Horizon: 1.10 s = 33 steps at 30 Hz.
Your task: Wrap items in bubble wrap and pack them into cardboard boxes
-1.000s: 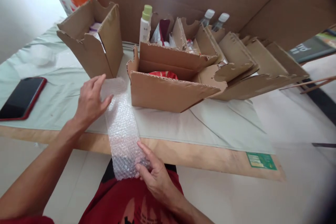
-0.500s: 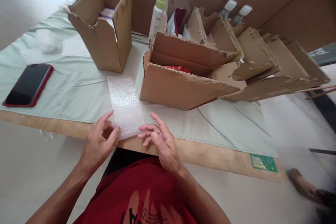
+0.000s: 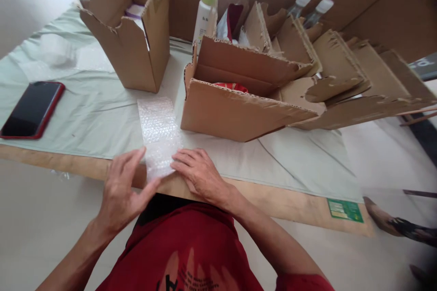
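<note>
A strip of clear bubble wrap (image 3: 160, 127) lies on the green cloth, its near end reaching the table's front edge. My left hand (image 3: 124, 186) is open at the strip's lower left, thumb spread away from the fingers and close to the near corner. At the strip's lower right, my right hand (image 3: 200, 173) rests palm down with its fingers extended, the fingertips touching the wrap's edge. Neither hand grips anything that I can see.
Behind stand a tall cardboard box (image 3: 136, 45) and a wide cardboard holder (image 3: 239, 109), with several more holders to the right. A phone (image 3: 32, 109) lies at left near more bubble wrap (image 3: 56, 52). Green-capped bottles (image 3: 205, 13) stand at the back. A person's foot (image 3: 378, 216) shows at right.
My right hand has turned palm down, and its fingers now lie at the wrap's right edge. My left hand has spread its thumb and fingers wider. The foot at right has shifted.
</note>
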### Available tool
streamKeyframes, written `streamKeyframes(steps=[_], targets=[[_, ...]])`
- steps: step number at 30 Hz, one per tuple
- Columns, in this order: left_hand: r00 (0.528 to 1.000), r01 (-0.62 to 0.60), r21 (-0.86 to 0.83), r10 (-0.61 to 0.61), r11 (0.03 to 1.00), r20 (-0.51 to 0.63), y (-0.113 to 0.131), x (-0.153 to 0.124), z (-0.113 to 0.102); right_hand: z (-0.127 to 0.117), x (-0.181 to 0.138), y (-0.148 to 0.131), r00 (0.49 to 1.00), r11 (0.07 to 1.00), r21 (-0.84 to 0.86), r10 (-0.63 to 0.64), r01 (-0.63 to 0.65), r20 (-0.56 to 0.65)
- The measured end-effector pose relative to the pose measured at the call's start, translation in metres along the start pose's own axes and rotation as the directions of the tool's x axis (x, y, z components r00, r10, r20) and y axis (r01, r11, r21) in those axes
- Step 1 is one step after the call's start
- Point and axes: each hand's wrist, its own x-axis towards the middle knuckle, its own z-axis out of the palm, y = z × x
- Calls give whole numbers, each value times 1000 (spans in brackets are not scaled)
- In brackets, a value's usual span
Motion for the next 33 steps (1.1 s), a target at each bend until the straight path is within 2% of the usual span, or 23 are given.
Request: streamKeyframes(steps=[2, 4, 7, 9, 10, 13, 15, 19, 22, 25, 28, 30, 33], targets=[[996, -49, -72, 54, 996, 67, 8, -5, -7, -7, 0, -2, 999, 996, 84, 15, -18, 33], [995, -20, -108, 30, 994, 94, 12, -7, -8, -12, 0, -5, 997, 985, 158, 67, -72, 35], [997, 55, -57, -51, 997, 57, 7, -6, 1, -13, -2, -7, 980, 980, 142, 155, -137, -124], [997, 69, -3, -68, 998, 46, -1, -3, 8, -11, -4, -7, 962, 991, 55, 129, -119, -240], [996, 71, 18, -72, 997, 44, -4, -2, 11, -10, -6, -7, 963, 996, 9, 91, -92, -254], [998, 66, 48, -66, 997, 7, -9, -1, 15, -3, -6, -4, 987, 997, -82, -25, 12, -159], [1000, 24, 54, -23, 998, -17, -7, -4, 12, 0, -3, -2, 994, 994, -101, -52, 41, -101], [995, -82, -37, 84, 996, 56, 3, -13, 0, -4, 1, -2, 998, 1000, 19, -14, 15, -58], [998, -7, -105, 13, 994, 56, 3, -12, -4, -9, 0, -5, 998, 991, 126, 46, -41, -36], [998, 66, -45, -64, 997, 29, -7, -2, 5, -10, 0, -7, 987, 993, 59, 112, -106, -118], [995, 104, 28, -104, 994, 1, -17, 7, 16, -6, 2, -5, 994, 997, -51, 44, -50, -105], [997, 74, 28, -73, 997, -23, -18, 6, 17, -3, 4, -4, 999, 997, -82, 4, -7, -36], [1000, -25, -24, 25, 999, 8, -11, -2, 7, -2, 6, -2, 1000, 999, -44, 26, -26, 0]])
